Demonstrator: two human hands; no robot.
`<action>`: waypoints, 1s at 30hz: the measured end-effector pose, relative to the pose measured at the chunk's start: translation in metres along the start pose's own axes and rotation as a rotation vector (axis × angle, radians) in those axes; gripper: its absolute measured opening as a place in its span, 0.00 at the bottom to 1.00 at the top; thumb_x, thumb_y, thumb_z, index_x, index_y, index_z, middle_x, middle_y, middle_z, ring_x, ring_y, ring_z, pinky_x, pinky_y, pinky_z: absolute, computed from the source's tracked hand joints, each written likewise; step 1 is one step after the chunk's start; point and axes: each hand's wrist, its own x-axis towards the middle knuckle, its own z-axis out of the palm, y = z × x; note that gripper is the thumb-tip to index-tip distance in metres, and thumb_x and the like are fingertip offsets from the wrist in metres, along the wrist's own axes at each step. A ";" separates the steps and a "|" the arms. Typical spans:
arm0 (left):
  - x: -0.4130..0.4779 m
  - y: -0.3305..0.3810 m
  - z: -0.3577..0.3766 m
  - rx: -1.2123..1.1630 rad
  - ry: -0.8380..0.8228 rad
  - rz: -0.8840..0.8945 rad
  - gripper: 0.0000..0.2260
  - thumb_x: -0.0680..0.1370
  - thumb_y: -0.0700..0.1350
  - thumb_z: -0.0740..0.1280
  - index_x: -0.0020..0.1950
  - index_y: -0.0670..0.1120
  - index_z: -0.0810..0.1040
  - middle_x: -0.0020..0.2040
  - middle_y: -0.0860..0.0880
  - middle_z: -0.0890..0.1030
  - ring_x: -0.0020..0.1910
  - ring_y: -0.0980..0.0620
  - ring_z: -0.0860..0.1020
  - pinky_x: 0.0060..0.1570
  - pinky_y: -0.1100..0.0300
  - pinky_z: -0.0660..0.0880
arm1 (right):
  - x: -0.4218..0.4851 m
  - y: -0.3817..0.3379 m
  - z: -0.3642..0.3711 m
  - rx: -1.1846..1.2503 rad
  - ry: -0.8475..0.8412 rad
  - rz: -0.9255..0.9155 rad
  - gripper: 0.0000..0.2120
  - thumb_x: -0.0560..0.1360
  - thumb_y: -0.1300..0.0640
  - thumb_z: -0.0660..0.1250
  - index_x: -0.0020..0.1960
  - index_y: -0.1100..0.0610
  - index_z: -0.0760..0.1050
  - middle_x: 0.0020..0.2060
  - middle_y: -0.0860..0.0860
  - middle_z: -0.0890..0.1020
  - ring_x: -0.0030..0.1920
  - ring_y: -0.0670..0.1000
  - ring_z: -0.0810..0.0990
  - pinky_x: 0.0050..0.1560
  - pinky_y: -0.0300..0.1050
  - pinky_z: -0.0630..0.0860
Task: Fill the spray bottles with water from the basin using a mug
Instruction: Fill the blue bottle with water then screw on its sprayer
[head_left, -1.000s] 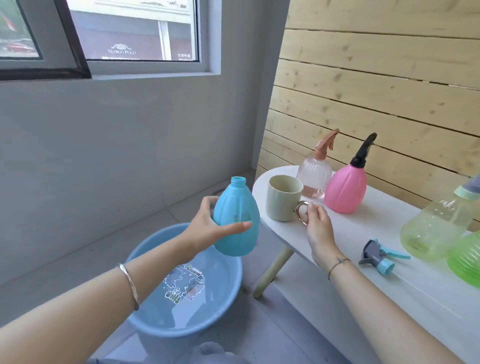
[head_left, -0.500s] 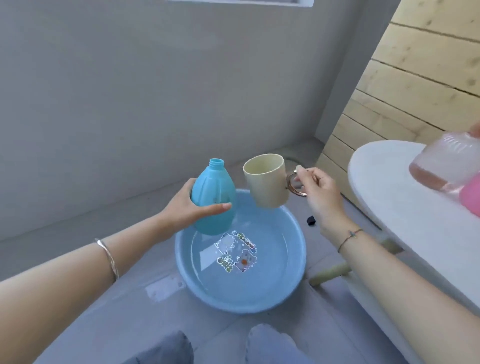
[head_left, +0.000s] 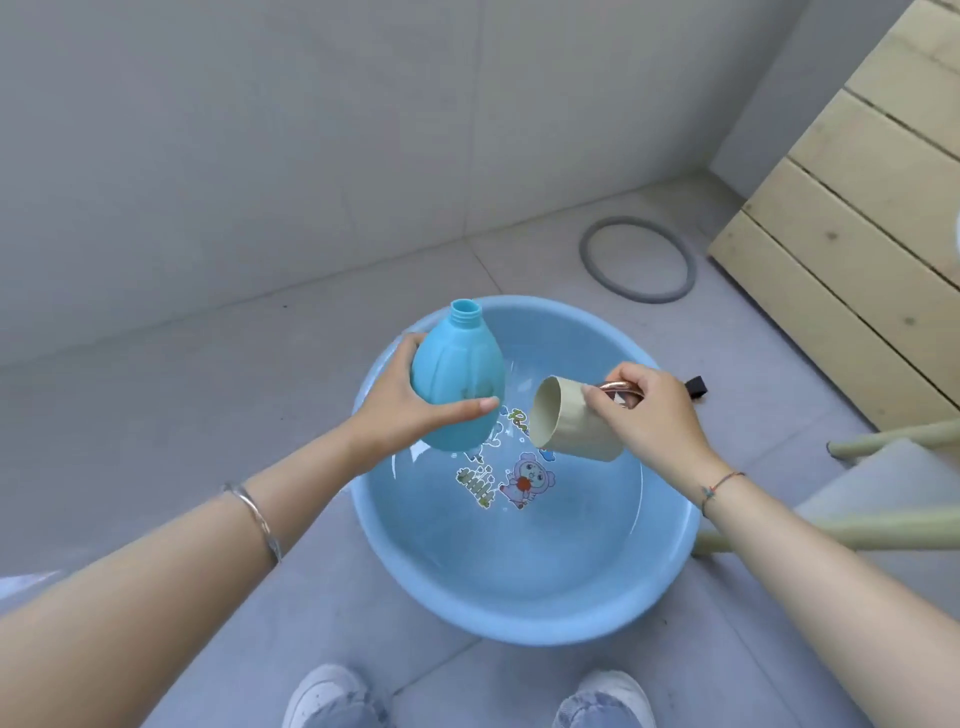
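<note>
Left hand (head_left: 410, 413): wrapped round the belly of the bottle (head_left: 460, 371), thumb across the near face, fingers curled behind. The hold looks secure.
Bottle: capless and near upright, held above the far-left part of the basin (head_left: 519, 631), clear of the surface. The wall is opaque, so the fill level cannot be told.
Neck (head_left: 465, 310): narrow, open, pointing up and slightly away.
Basin: on the floor (head_left: 234, 426), holding shallow clear water (head_left: 545, 540); printed figures show through at the bottom.
Mug (head_left: 566, 434): tipped on its side above the middle of the basin, mouth facing left toward the bottle, not yet in the water. No water is visible inside it.
Right hand (head_left: 657, 415): fingers pinched on the copper handle (head_left: 618, 387), carrying the mug by that alone.
Step in hand (judged): scooping the first mugful.
Method advised: lower the mouth edge-first into the deepest part of the basin, roll the mug level as it fills, and lift it only part full. Bring its lip close above the neck and pour a thin stream, tilting slowly.
Position advised: hold both items over the basin throughout, so overspill returns to it and not to the floor.
Risk noted: the mug lip is wide against a small neck, so a fast tilt would likely sheet water down the outside of the bottle and make it slippery.
Check advised: listen and feel for weight, since the level cannot be seen.
</note>
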 end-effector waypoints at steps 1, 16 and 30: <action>0.002 -0.006 0.003 0.011 -0.001 -0.002 0.36 0.62 0.53 0.83 0.64 0.55 0.68 0.54 0.57 0.80 0.49 0.62 0.81 0.42 0.66 0.79 | 0.000 0.006 0.005 -0.035 -0.003 -0.011 0.12 0.73 0.55 0.70 0.34 0.58 0.71 0.29 0.48 0.72 0.31 0.47 0.67 0.28 0.34 0.62; 0.002 -0.061 0.020 0.014 0.035 0.003 0.36 0.57 0.56 0.80 0.62 0.59 0.71 0.52 0.66 0.80 0.51 0.66 0.79 0.46 0.73 0.74 | 0.002 0.056 0.045 -0.220 -0.030 -0.138 0.16 0.73 0.53 0.71 0.33 0.58 0.68 0.30 0.48 0.72 0.38 0.51 0.71 0.38 0.44 0.61; -0.003 -0.070 0.020 0.026 0.045 0.027 0.36 0.57 0.56 0.80 0.62 0.61 0.69 0.52 0.66 0.79 0.52 0.65 0.79 0.48 0.72 0.75 | -0.002 0.056 0.055 0.150 -0.060 0.171 0.20 0.75 0.56 0.70 0.30 0.61 0.65 0.26 0.54 0.70 0.29 0.46 0.65 0.31 0.39 0.59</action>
